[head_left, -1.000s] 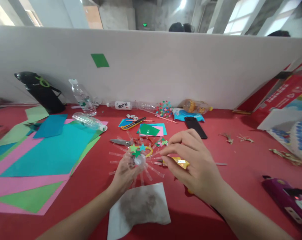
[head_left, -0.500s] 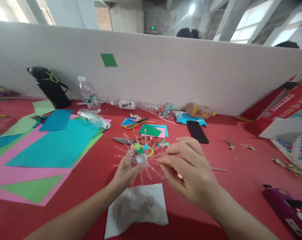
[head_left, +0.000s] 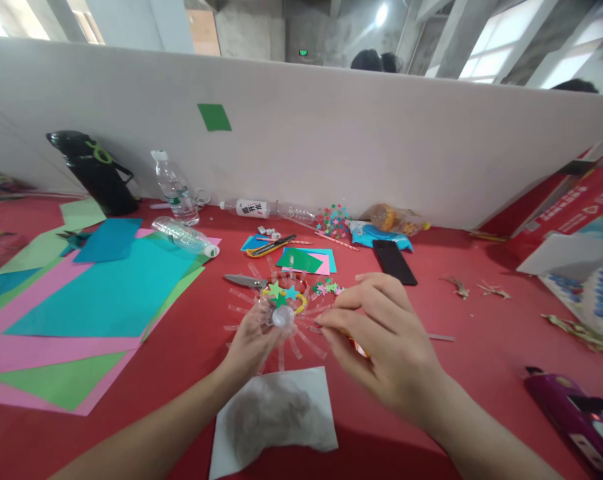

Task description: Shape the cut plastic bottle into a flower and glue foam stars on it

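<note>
My left hand [head_left: 254, 333] is closed around a clear plastic bottle piece [head_left: 283, 317], cut into thin strips that splay out all round. Green and blue stars [head_left: 280, 293] sit on its upper side. To the right, my right hand [head_left: 376, 333] pinches thumb and fingertips together by the strip ends; what lies between them is too small to tell. Behind the bottle piece lie scissors [head_left: 246, 281], their handles partly covered. Loose small stars [head_left: 327, 287] are on the table just behind my right fingertips. An orange object is mostly hidden beneath my right hand.
A stained white sheet [head_left: 276, 420] lies in front. Coloured papers [head_left: 106, 287] spread left, near a black flask [head_left: 94, 173] and plastic bottles [head_left: 176, 190]. Further back are a cutter [head_left: 271, 247], a star pile [head_left: 334, 220] and a phone [head_left: 394, 262]. A purple tool [head_left: 571, 413] stands right.
Both hands and the bottle piece stay almost where they were. The view has shifted very slightly; nothing is visibly picked up or let go.
</note>
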Demonstrator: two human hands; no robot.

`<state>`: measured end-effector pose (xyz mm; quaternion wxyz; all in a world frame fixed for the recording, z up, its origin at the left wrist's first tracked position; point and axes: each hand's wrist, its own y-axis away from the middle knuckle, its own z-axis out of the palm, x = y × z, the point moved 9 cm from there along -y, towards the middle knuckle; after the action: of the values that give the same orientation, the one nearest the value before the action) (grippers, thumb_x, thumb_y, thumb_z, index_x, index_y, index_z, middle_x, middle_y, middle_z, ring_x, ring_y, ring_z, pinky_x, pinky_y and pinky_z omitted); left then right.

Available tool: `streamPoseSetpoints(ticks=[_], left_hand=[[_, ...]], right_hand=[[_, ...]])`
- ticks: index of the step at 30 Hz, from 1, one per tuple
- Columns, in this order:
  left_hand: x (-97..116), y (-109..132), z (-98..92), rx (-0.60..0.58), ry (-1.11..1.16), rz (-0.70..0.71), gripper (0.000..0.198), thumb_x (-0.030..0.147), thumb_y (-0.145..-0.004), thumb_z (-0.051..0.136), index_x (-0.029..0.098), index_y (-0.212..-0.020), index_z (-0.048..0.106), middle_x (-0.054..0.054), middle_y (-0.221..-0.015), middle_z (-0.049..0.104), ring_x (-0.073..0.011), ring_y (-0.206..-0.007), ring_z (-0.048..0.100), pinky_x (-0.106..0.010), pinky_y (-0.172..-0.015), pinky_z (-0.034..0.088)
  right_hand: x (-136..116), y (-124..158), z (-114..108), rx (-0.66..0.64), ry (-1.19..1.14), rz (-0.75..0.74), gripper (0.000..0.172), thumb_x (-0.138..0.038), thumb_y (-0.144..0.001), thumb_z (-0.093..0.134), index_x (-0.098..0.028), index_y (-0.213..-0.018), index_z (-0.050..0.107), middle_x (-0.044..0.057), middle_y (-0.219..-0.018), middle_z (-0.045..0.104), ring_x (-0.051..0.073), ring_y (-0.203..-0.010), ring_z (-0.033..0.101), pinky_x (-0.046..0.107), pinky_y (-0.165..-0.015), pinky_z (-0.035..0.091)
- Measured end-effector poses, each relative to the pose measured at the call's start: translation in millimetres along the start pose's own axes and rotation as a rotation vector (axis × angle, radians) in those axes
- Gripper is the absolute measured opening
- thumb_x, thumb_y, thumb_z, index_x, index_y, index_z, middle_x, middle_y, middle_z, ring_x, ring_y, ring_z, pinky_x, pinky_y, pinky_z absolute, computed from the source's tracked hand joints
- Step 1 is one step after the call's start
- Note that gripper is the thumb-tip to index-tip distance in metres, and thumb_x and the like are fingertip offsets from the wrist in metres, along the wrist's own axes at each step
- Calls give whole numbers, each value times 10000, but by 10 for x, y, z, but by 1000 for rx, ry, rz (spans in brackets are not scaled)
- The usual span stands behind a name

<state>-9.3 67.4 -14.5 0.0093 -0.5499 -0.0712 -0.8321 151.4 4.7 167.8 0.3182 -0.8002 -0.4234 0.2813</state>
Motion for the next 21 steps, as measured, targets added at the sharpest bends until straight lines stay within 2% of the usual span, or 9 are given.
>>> streamPoseSetpoints(ticks=[5, 10, 16, 21], left_hand=[[-38, -30, -17, -4, 19, 3, 410, 169, -506, 892, 190, -860, 686, -4, -705, 713, -167, -638, 670, -283, -644, 569], [-50, -27, 7, -74, 60, 7, 427, 181, -540, 881, 191, -921, 688, -21, -852, 736, -171, -769, 690, -289, -758, 564], [-53, 51, 102, -156, 27, -44, 415, 190, -512, 890, 189, -873, 685, 1, -802, 711, -164, -742, 668, -281, -717, 559], [-3, 25, 127, -157, -111, 67, 444, 231, -527, 876, 212, -917, 664, 8, -817, 697, -162, -738, 655, -265, -680, 544]], right_hand=[[42, 15, 16, 15, 8, 2, 136, -100, -876, 588, -190, -953, 654, 38, -857, 632, 168, -843, 514, 381, -855, 440], [70, 36, 53, 15, 31, -31, 201, -98, -867, 611, -194, -1036, 662, 42, -907, 614, 170, -878, 489, 388, -870, 426], [98, 43, 82, -15, 56, -58, 207, -100, -857, 623, -198, -1029, 685, 46, -942, 613, 186, -911, 488, 421, -921, 402], [29, 13, 1, 22, 39, -66, 181, -107, -848, 643, -168, -1013, 685, 47, -922, 616, 176, -882, 494, 426, -943, 402]])
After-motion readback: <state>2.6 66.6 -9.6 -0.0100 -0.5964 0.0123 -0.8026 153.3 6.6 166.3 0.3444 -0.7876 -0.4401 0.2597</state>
